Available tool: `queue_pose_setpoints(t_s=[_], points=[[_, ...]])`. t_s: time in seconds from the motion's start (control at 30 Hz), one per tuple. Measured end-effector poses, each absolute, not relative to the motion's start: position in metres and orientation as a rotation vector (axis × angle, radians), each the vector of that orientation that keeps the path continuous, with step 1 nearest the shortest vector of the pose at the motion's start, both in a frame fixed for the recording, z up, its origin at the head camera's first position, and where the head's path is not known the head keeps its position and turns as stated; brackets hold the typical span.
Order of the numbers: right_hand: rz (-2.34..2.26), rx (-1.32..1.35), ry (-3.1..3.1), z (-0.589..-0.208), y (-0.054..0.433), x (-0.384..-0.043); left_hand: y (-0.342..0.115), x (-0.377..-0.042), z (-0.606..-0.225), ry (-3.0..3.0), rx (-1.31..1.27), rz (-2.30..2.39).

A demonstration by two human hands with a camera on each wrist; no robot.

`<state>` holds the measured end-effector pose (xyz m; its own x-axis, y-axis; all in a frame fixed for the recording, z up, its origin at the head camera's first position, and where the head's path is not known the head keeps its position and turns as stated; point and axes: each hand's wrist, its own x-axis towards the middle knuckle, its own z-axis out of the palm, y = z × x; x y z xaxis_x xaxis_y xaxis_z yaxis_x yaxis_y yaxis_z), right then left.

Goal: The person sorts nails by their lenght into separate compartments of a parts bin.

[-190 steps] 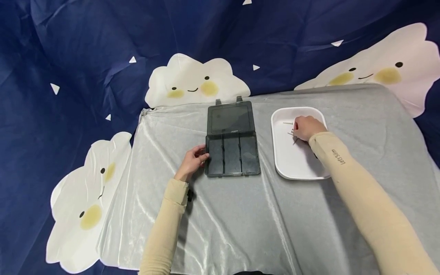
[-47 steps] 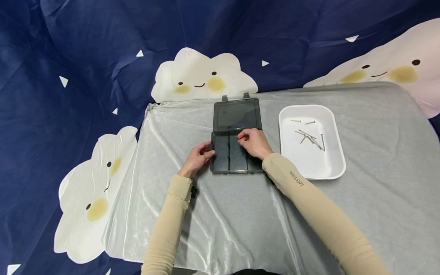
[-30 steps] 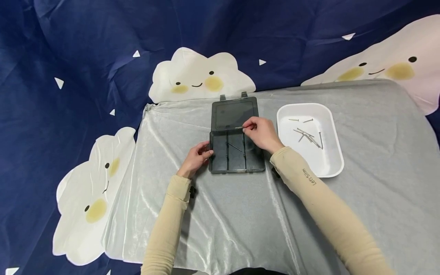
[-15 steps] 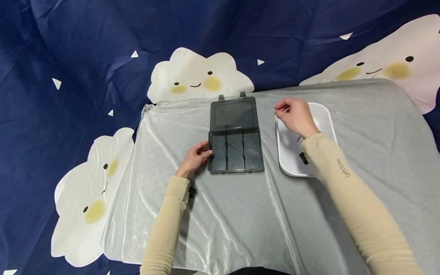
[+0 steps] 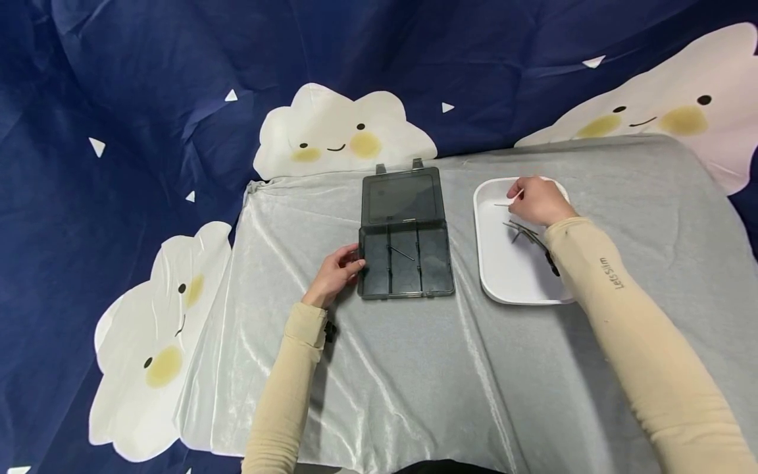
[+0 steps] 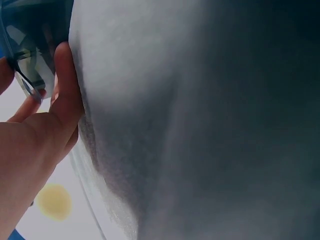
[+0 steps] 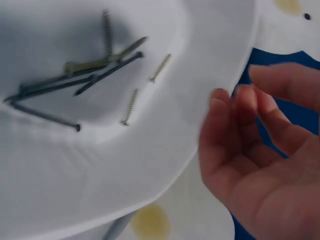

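Observation:
My left hand (image 5: 333, 274) pinches the left side of a dark translucent organizer box (image 5: 435, 293), thumb on the rim and fingers along the outer wall. The box lies with its lid (image 5: 403, 195) tipped back. In its middle compartment a nail (image 5: 403, 253) lies slantwise. My right hand (image 5: 537, 201) hovers over the back of the white tray (image 5: 491, 283), loosely curved. In the right wrist view its thumb and fingertips stand apart with nothing seen between them. Two short screws (image 7: 131, 107) lie near those fingertips, beside a heap of several nails (image 7: 50, 116) and longer screws (image 7: 125, 52).
Grey cloth (image 5: 414, 382) covers the table under box and tray. A dark blue curtain (image 5: 485, 66) with cloud prints hangs behind and to the left. The lid's two latches (image 5: 417, 164) point away at the back.
A nail has come to lie in the box's middle compartment. My right hand has moved from the box rightward to over the white tray. My left hand has stayed at the box's left side.

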<state>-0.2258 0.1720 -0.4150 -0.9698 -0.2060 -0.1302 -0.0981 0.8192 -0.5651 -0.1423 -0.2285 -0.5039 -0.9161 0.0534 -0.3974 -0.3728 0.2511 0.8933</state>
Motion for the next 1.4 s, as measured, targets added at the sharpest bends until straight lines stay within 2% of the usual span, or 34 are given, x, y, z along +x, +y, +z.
queue_pose_setpoints(t_s=[0.67,1.4], points=[[-0.650,-0.113,2.799,-0.457,0.183,-0.230,-0.225,-0.145,-0.505,2.188,-0.269,1.717],[-0.639,-0.122,2.683,-0.460,0.177,-0.230,-0.229,-0.142,-0.504,2.189,-0.274,1.721]])
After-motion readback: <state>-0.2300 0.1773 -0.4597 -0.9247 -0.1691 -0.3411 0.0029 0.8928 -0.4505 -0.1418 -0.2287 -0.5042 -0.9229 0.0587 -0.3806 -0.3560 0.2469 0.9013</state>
